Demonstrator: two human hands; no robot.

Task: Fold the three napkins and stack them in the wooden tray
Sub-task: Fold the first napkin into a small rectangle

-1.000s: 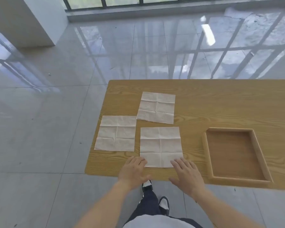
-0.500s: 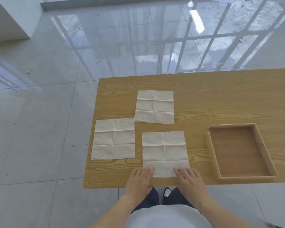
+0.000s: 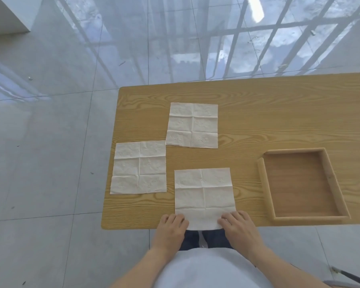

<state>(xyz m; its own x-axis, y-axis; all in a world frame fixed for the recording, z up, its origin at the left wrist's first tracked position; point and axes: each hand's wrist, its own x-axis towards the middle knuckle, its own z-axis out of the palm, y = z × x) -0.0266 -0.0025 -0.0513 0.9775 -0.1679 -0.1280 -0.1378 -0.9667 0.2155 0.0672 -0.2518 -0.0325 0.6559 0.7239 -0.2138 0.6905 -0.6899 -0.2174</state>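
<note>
While both hands sit at the lower centre of the frame, the near napkin [image 3: 204, 197] lies flat and unfolded on the desk [image 3: 279, 113], its bottom edge reaching the desk's near edge. Left hand [image 3: 170, 229]: palm down at the napkin's lower left corner, fingers extended and held close together, fingertips touching or just overlapping the corner; whether the thumb is under the paper cannot be told. Right hand [image 3: 238, 227]: palm down at the lower right corner, fingers slightly bent and resting on the paper; a pinch cannot be confirmed from this angle. Left napkin [image 3: 139, 167]: flat, unfolded, crease lines visible, at centre left of the frame near the desk's left edge, just beside the near napkin and not touching it. Far napkin [image 3: 192, 125]: flat, unfolded, above the centre of the frame; its lower left corner meets the upper right corner of the left napkin. Wooden tray [image 3: 265, 183]: at right of the frame, on the desk, well apart from all three napkins, with nothing in it. Desk surface is light wood grain with a rounded left corner. Glossy grey tiled floor [image 3: 50, 142] fills the left and upper frame, showing window-frame reflections. White pillar base [image 3: 6, 13] at upper left.
</note>
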